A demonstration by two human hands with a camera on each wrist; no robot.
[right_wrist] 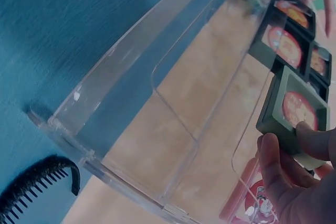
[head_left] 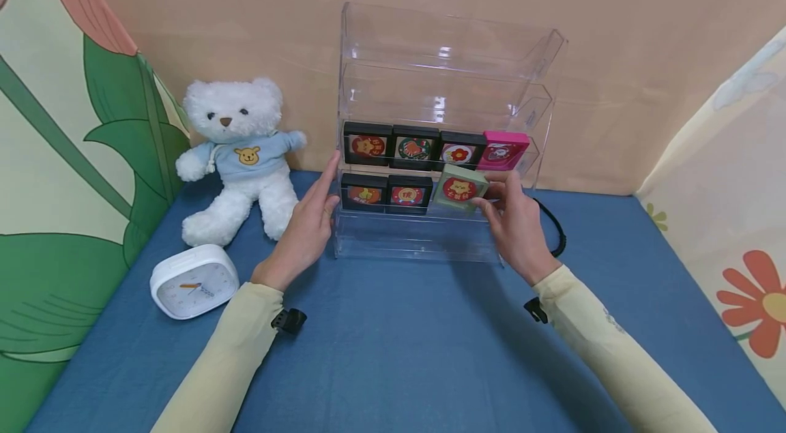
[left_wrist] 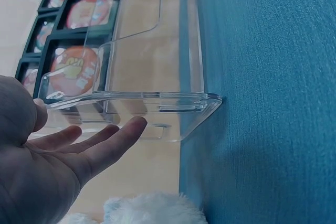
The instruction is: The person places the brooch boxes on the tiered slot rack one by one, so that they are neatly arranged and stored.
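A clear tiered display rack [head_left: 417,242] stands on the blue cloth. My right hand [head_left: 518,232] pinches a green square box [head_left: 459,187] with a round red emblem, thumb on its front, over the right part of the second tier from the bottom. The box is tilted. Two black framed boxes, one with an orange emblem [head_left: 365,193] and one with a red emblem [head_left: 409,195], stand to its left on that tier. Straight-fingered, my left hand [head_left: 303,235] lies along the rack's left side panel [left_wrist: 131,103].
Three black boxes [head_left: 415,147] and a pink box [head_left: 503,151] fill the tier above. A white teddy bear [head_left: 239,153] sits at the left, with a white clock [head_left: 195,281] before it. A black comb-toothed hairband [right_wrist: 39,184] lies by the rack's right side.
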